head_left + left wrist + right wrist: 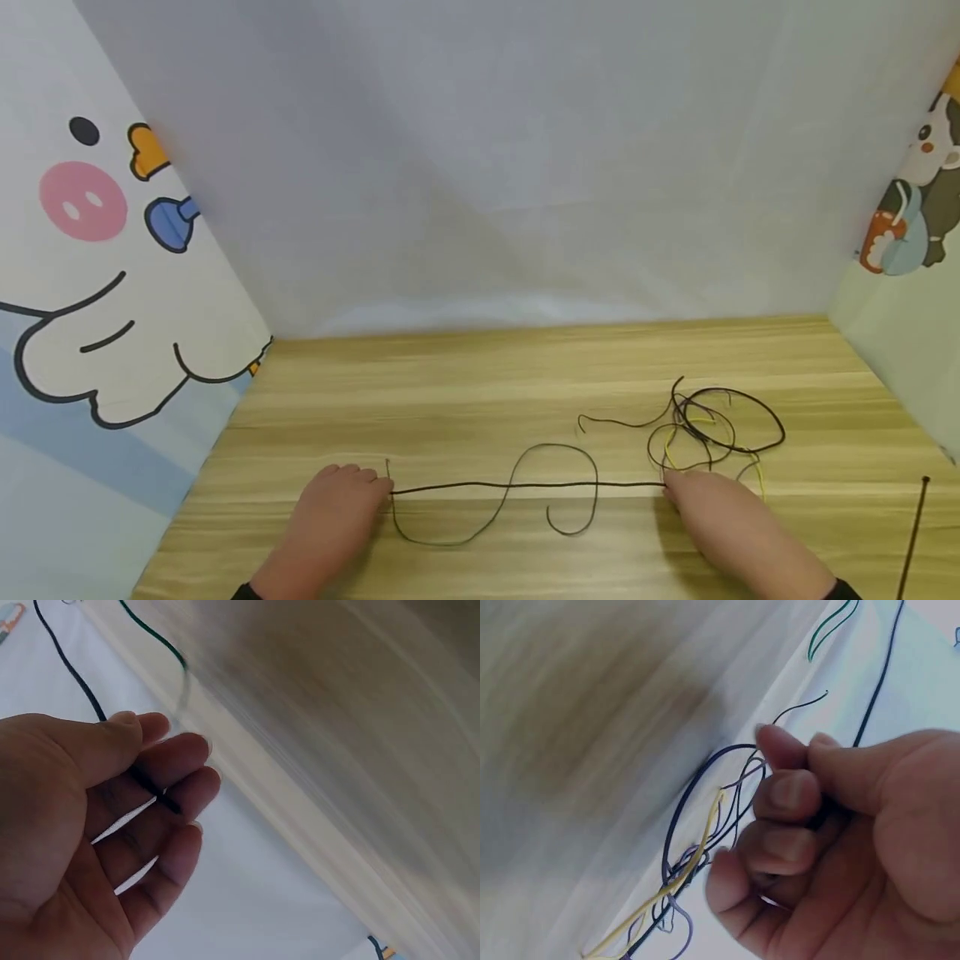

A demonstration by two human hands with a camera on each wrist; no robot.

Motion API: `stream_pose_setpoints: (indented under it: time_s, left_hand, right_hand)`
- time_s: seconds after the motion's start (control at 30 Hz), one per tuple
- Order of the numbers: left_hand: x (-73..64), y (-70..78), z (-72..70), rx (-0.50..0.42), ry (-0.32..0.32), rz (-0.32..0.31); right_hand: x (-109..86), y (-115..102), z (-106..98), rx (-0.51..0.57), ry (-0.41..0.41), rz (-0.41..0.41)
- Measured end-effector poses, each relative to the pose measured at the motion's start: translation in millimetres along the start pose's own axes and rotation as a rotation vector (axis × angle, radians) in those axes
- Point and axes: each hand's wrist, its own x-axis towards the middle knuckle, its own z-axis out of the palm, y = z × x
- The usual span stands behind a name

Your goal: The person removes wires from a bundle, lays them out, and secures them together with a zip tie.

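Note:
A black wire (472, 483) runs nearly straight across the table between both hands. My left hand (337, 508) pinches its left end between thumb and index finger. In the left wrist view the wire's tip (169, 802) lies across the other, loosely bent fingers. At the other end, my right hand (723, 521) grips the wire with its fingers curled in; the end itself is hidden in the palm. A thin green wire (442, 545) curves in an S on the wood, and the taut black wire crosses over it. Its upright left tip comes close beside the left fingertips.
Just beyond the right hand lies a tangle of wires, with a thick black loop (780, 425) and a yellow wire (697, 862). A thin dark rod (912, 533) is at the right front. A white backdrop (480, 167) and printed side panels (150, 333) border the wooden table (450, 375).

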Motion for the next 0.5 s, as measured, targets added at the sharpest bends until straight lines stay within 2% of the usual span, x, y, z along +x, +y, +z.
stream_pose_setpoints:
  time_s: [0.23,0.33,0.5]
  left_hand:
    - [-11.0,-15.5,2.7,-0.039,0.052,-0.021]
    - [-13.4,-19.1,6.3,-0.053,0.047,-0.044]
    - [-15.9,-20.3,12.7,-0.088,0.06,-0.039]
  right_hand:
    - [3.3,-9,-2,-0.004,-0.013,-0.022]
    - [3.7,-14,-1,0.005,-0.008,-0.049]
    - [4.4,-20,3,-0.066,0.002,-0.085]
